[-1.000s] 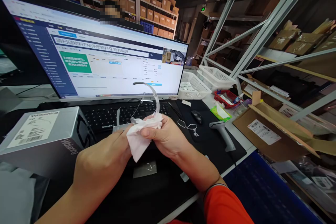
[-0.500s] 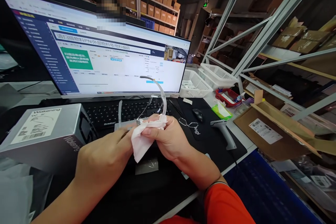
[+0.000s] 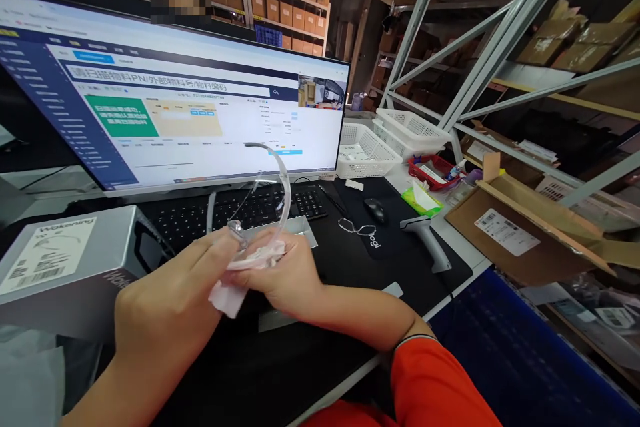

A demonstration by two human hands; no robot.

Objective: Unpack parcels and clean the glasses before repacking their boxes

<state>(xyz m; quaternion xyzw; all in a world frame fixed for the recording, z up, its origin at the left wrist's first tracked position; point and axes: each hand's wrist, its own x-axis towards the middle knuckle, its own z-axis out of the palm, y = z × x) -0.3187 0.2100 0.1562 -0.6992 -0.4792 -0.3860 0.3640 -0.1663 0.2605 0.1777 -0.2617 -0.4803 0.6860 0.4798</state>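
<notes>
A pair of clear-framed glasses [image 3: 285,193] is held between my hands above the desk, one curved temple rising toward the monitor. At its hinge end, my left hand [image 3: 173,287] is closed on the frame. My right hand [image 3: 295,277] pinches a white tissue [image 3: 229,297] against the glasses, thumb on top; the tissue and fingers hide most of the front. Behind the hands lies a shallow pale tray or box [image 3: 304,228], partly covered. To the left stands a silver box [image 3: 117,230] labelled Wakening. A second thin spectacle frame [image 3: 356,229] rests on the mat.
A monitor [image 3: 200,127] and keyboard [image 3: 183,219] stand ahead. On the right are a mouse [image 3: 375,210], a barcode scanner [image 3: 431,247], a tissue packet [image 3: 419,200], a red tray [image 3: 434,175], white baskets [image 3: 367,159] and an open cardboard box [image 3: 540,240].
Both hands, with the glasses and tissue, have shifted left in view. The tissue is now bunched more around the frame, and more of the pale tray shows behind. The camera view has turned slightly.
</notes>
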